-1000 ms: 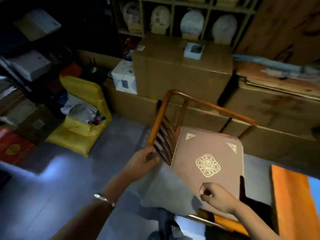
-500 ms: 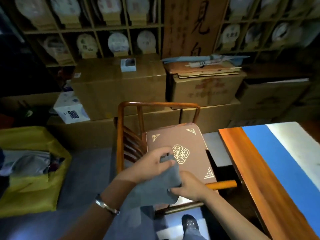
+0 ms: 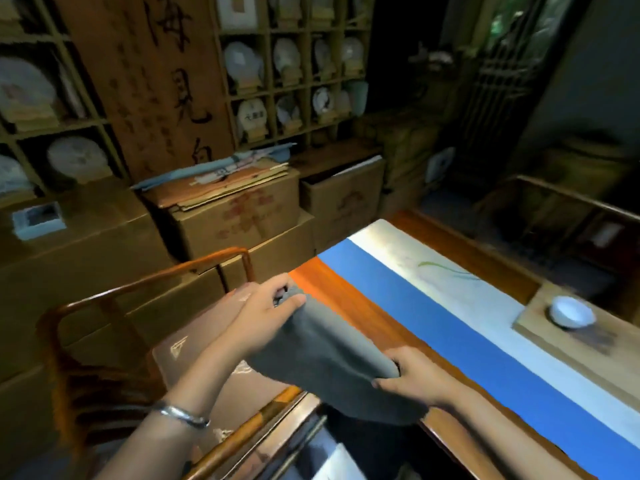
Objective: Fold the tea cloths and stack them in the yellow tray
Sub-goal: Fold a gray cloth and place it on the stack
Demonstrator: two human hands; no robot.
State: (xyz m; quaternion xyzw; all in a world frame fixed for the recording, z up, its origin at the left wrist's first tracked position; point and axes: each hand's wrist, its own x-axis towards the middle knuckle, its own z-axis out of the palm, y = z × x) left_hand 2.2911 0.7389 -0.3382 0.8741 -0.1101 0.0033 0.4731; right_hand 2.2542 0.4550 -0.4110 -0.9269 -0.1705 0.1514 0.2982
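Observation:
A grey tea cloth (image 3: 332, 358) hangs stretched between both my hands, over the gap between the chair and the table's near edge. My left hand (image 3: 266, 313) pinches its upper corner. My right hand (image 3: 412, 379) grips the lower right corner beside the table's orange edge. The cloth's bottom sags down below my right hand. No yellow tray shows in this view.
A wooden table (image 3: 346, 299) with a blue and white runner (image 3: 450, 327) runs to the right. On it, a wooden board (image 3: 595, 348) carries a small white cup (image 3: 571, 311). A wooden chair (image 3: 114, 306) with a brown cushion (image 3: 194, 355) stands to the left. Cardboard boxes (image 3: 235, 220) line the shelved wall.
My view has swung right from the chair to the table. Both hands have carried the grey cloth rightwards and spread it apart. The yellow bag on the floor has left the view.

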